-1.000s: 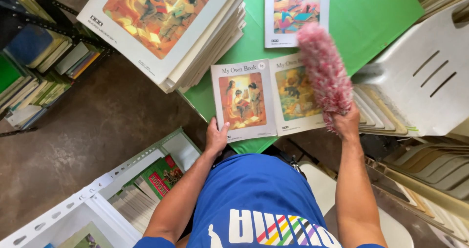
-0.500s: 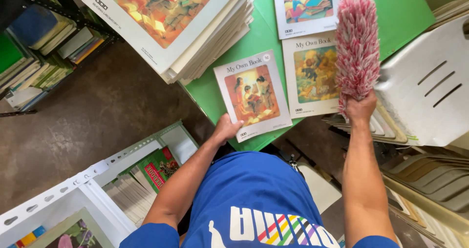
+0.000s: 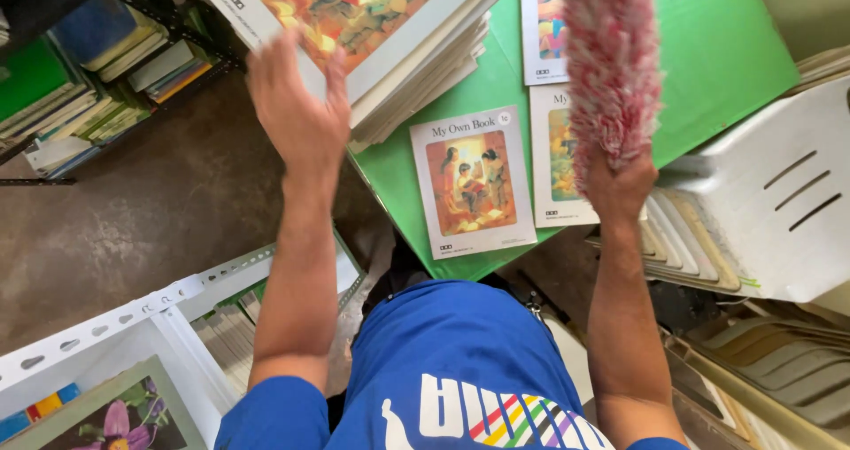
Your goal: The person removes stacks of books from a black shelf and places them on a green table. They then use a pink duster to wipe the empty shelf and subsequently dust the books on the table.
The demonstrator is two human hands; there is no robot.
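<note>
The green table (image 3: pixel 708 60) is bearing a stack of large books (image 3: pixel 390 34) and a thin booklet (image 3: pixel 474 180). The right hand (image 3: pixel 620 184) is gripping a pink feather duster (image 3: pixel 611 60); the left hand (image 3: pixel 301 113), open and empty, is now lifting off the booklet.

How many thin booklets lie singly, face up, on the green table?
3: one booklet at the table's near edge, a second booklet beside it, partly behind the duster, and a third booklet above. Others may be hidden.
</note>
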